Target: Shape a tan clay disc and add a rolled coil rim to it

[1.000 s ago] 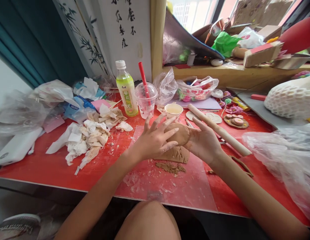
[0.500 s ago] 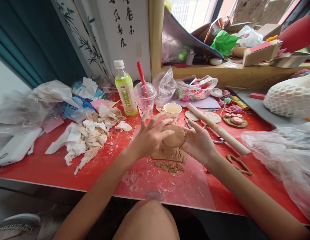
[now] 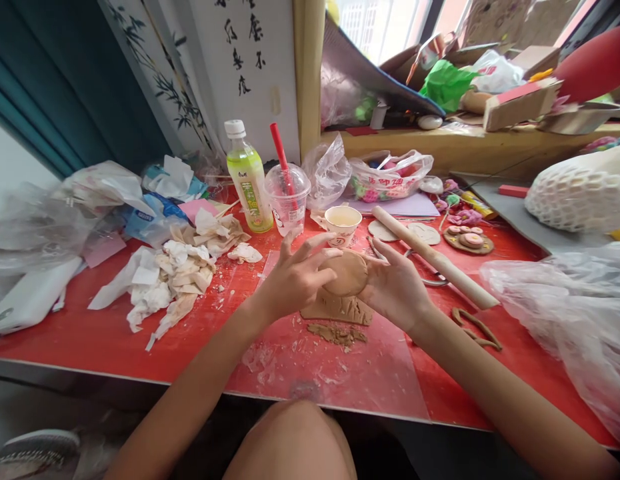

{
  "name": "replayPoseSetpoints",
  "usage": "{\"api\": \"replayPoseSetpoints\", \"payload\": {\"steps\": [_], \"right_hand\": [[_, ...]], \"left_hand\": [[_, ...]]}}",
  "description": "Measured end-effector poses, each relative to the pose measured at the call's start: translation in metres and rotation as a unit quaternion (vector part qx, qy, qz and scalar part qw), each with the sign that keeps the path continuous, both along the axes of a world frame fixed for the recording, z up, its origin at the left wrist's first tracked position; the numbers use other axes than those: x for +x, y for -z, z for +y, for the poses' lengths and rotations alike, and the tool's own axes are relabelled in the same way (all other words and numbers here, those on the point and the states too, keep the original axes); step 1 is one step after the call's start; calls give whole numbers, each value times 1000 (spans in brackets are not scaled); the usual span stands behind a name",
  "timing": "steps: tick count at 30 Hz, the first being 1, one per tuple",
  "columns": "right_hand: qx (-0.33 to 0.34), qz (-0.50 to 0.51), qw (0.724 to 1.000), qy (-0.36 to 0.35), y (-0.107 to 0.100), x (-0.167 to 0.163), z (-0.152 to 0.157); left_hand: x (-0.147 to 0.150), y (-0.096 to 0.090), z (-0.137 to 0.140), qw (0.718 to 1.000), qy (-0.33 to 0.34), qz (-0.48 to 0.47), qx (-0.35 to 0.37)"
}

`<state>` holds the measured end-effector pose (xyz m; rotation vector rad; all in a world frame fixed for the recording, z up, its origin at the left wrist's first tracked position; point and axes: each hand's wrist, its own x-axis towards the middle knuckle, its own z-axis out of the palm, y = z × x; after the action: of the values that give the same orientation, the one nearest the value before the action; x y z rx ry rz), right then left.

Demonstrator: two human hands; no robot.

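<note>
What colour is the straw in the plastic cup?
The straw is red, seen best in the head view.

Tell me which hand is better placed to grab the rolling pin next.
Likely the right hand: the rolling pin lies just beyond it, while the left hand is farther off, across the clay disc.

Brown disc (image 3: 347, 272), red tabletop (image 3: 110, 333) (flecked); teal curtain (image 3: 90, 80)

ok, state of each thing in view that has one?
Clay disc: flat, held between left hand and right hand
Clay slab: lying flat, surface marked
Tea bottle: capped, upright
Clear plastic cup: lidded, upright, red straw in
Paper cup: uncovered, upright
Rolling pin: lying, unheld
Tissues: crumpled, heaped
</note>
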<state>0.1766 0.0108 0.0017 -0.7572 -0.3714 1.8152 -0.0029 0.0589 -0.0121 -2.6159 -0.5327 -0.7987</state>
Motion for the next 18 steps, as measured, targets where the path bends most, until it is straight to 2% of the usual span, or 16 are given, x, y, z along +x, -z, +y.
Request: {"api": "replayPoseSetpoints", "payload": {"steps": [3, 6, 12, 18], "right_hand": [[12, 2, 1000, -1, 0, 0, 0], [28, 6, 1000, -3, 3, 1, 0], [71, 24, 996, 41, 8, 1, 0], [101, 17, 994, 44, 8, -1, -1]], "left_hand": [[0, 1, 1, 1000, -21, 9, 2], [2, 2, -1, 999, 13, 25, -15], [15, 5, -12, 987, -2, 112, -113], [15, 7, -12, 987, -8, 112, -113]]}}
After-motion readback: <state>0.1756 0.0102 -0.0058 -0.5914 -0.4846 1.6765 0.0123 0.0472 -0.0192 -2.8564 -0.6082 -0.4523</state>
